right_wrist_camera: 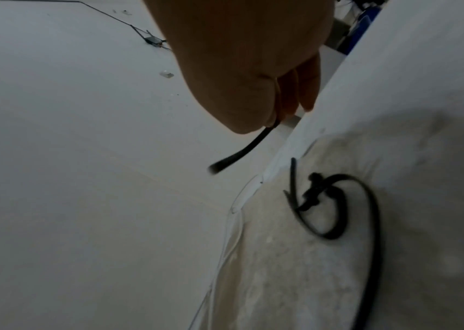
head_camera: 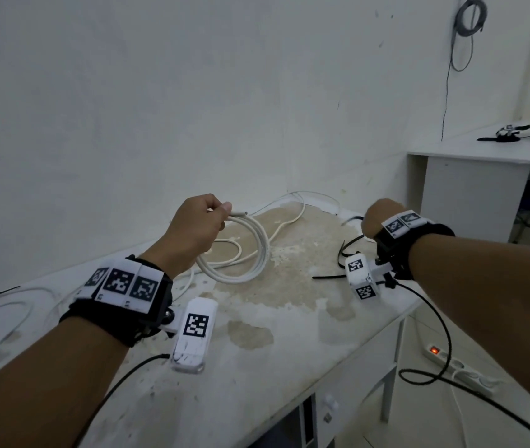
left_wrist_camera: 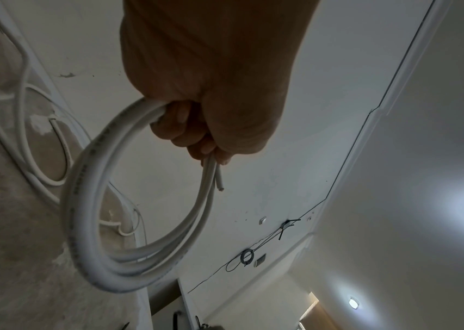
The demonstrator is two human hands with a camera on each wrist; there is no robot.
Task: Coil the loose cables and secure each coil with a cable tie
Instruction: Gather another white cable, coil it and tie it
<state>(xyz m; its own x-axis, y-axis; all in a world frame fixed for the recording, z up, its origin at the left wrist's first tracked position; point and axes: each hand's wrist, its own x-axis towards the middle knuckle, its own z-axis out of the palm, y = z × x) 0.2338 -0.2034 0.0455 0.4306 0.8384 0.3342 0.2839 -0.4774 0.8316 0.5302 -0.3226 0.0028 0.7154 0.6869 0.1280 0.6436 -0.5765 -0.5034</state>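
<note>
My left hand grips a coil of white cable and holds it lifted above the stained table. In the left wrist view the fingers curl round the white coil, and a cut cable end sticks out below them. My right hand is over the table's far right part and pinches a black cable tie, whose short end juts out from the closed fingers. More black cable ties lie on the table below it.
Loose white cables trail across the back of the table, and others lie at the left. A white desk stands at the right. A power strip lies on the floor under my right arm.
</note>
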